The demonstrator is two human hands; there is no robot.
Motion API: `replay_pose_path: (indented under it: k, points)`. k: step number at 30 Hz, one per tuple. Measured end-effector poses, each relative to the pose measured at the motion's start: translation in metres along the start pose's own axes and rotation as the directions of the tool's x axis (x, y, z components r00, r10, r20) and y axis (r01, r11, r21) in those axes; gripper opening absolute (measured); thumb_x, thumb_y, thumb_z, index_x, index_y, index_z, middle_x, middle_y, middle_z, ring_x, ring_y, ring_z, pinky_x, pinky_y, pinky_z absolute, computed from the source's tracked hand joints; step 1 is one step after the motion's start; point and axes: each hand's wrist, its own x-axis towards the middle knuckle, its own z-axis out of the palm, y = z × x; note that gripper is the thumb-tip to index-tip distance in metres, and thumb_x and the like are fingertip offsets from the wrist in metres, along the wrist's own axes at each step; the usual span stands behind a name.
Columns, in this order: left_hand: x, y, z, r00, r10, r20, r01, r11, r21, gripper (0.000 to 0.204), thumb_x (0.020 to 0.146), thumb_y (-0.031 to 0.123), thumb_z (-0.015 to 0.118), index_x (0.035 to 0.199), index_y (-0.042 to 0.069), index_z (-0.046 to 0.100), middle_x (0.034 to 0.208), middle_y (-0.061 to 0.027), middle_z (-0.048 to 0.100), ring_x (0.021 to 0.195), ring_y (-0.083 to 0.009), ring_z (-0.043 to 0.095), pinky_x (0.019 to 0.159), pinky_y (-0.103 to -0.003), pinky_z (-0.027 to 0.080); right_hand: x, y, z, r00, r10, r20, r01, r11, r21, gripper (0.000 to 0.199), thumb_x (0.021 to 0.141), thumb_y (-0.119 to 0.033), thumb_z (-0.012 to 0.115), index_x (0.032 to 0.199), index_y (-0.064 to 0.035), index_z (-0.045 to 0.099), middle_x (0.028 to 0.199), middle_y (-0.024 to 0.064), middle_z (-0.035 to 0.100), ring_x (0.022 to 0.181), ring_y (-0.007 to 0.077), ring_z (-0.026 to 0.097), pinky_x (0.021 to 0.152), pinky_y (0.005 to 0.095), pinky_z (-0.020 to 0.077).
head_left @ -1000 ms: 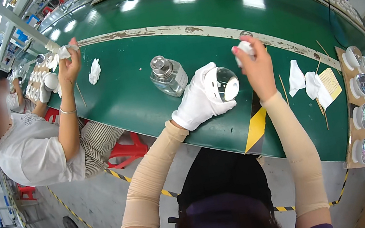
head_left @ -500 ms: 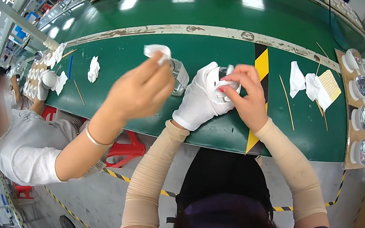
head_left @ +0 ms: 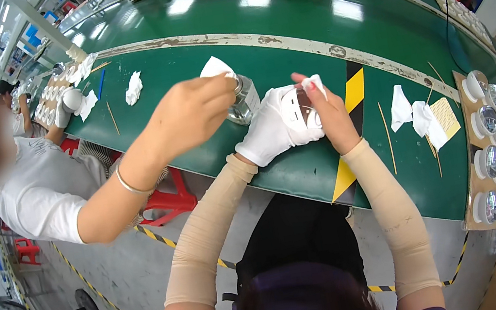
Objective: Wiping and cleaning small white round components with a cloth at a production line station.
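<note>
The small clear glass jar (head_left: 306, 115) sits in my gloved left hand (head_left: 276, 127), my fingers (head_left: 291, 97) curled closed around its far side and underside so it is held up off the desk (head_left: 304, 171), just above the near edge. My bare right hand (head_left: 331, 117) presses against the jar's right side, its fingers pinched shut on a small white wipe (head_left: 313, 82) that pokes up just above the jar's rim. Whether the wipe touches the glass, I cannot tell.

Just left of my gloved fingers, nearly touching them, a co-worker's bare hand (head_left: 191, 115) reaches across with a white tissue (head_left: 214, 68) over a second glass jar (head_left: 243, 99) standing on the desk. That crowds the left side. To the right, the yellow-and-black striped tape (head_left: 350, 130) runs beneath my wrist, then open green surface lies before the crumpled white wipes (head_left: 410, 113) and thin wooden sticks (head_left: 387, 137). Well beyond those, at the desk's right end, a cardboard tray (head_left: 475, 181) holds rows of finished jars. Ahead of my fingers the green belt is broad and open.
</note>
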Motion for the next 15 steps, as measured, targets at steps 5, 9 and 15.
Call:
replay_pose_path:
  k: [5, 9, 15]
  points:
    - [-0.005, 0.014, -0.013, 0.978, -0.166, 0.129, 0.1, 0.906, 0.412, 0.073, 0.067, 0.039, 0.08, 0.121, 0.0, 0.05, 0.117, -0.0166, 0.054, 0.115, -0.0342, 0.049, 0.101, -0.04, 0.038, -0.03, 0.007, -0.012, 0.971, -0.203, 0.127, 0.226, 0.951, -0.209, 0.052, 0.099, -0.019, 0.043, 0.148, -0.0044, 0.031, 0.151, 0.0125, 0.034, 0.141, 0.0206, 0.028, 0.114, 0.0311, 0.0204]
    - [-0.024, 0.009, 0.008, 0.944, 0.133, -0.3, -0.041, 0.955, 0.293, 0.073, 0.063, 0.03, 0.084, 0.123, 0.005, 0.052, 0.114, -0.0157, 0.056, 0.103, -0.034, 0.058, 0.089, -0.04, 0.048, -0.041, 0.005, -0.021, 0.957, -0.237, 0.165, 0.274, 0.925, -0.263, 0.058, 0.091, -0.005, 0.05, 0.147, -0.0051, 0.034, 0.15, 0.0122, 0.036, 0.14, 0.0215, 0.031, 0.114, 0.0319, 0.0232]
    - [-0.019, -0.005, 0.005, 0.991, 0.053, -0.121, -0.016, 0.956, 0.292, 0.086, 0.062, 0.027, 0.085, 0.132, 0.003, 0.041, 0.121, -0.0165, 0.052, 0.114, -0.0335, 0.052, 0.095, -0.038, 0.046, -0.035, 0.01, -0.012, 0.98, -0.195, -0.041, 0.195, 0.981, 0.005, 0.081, 0.076, 0.011, 0.062, 0.148, -0.0079, 0.028, 0.147, 0.0144, 0.038, 0.134, 0.0248, 0.041, 0.11, 0.0338, 0.033]
